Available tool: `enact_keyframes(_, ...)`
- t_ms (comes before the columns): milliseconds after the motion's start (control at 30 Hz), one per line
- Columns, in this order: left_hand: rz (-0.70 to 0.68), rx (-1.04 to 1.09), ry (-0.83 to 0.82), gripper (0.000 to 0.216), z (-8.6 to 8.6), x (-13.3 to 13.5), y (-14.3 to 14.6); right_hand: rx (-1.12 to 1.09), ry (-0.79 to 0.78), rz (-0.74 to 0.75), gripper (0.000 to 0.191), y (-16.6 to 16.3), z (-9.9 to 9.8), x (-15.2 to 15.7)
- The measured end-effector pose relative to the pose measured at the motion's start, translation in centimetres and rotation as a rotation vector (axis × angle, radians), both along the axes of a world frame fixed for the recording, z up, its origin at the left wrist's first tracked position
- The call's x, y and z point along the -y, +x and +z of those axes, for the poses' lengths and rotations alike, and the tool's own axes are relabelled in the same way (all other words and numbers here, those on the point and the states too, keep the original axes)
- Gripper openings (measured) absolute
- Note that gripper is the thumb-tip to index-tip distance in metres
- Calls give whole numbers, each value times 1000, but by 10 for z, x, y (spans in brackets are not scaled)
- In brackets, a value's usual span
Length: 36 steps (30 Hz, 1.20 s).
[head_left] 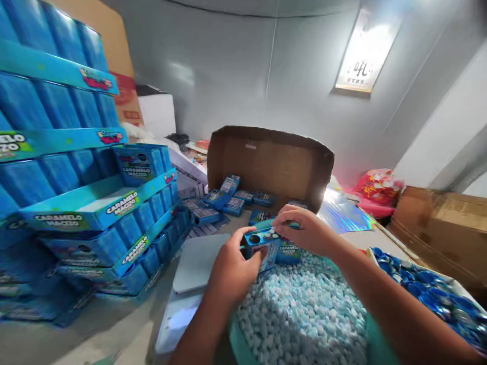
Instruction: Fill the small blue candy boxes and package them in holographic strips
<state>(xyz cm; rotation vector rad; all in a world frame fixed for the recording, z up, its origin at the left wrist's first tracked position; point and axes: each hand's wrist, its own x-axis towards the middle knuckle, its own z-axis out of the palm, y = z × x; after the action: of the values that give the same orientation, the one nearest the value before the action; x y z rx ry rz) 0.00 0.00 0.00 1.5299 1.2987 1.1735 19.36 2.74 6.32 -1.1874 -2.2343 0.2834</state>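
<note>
My left hand (238, 263) is wrapped round a small blue candy box (268, 253), which has a round dark hole in its top. White candies (271, 233) lie on the box's top at the fingertips of my right hand (294, 223), whose fingers are bent together over them; the exact grip is partly hidden. Just behind, a second blue box (288, 252) stands against the heap of pale blue and white candies (300, 309). That heap fills a turquoise basin (238, 337) under both hands.
Stacked display trays of blue boxes (129, 223) rise on the left. A flat scale (200, 263) lies beside the basin. Several blue boxes (228, 195) lie before an open cardboard carton (266, 157). At right stands a tray of shiny blue caps (426, 289), near a brown carton (437, 233).
</note>
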Motion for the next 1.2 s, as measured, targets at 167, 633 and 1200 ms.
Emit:
enact_keyframes(167,30,-109,-2,47,-1,2,3,97,32,67,15,-3,1,5)
enact_keyframes(633,-102,-77,138,37,-3,2,1,-178,-19,117,11,-25,-16,10)
enact_keyframes(1200,77,65,77,70,-18,-6,5,67,-677,116,54,13,-2,3)
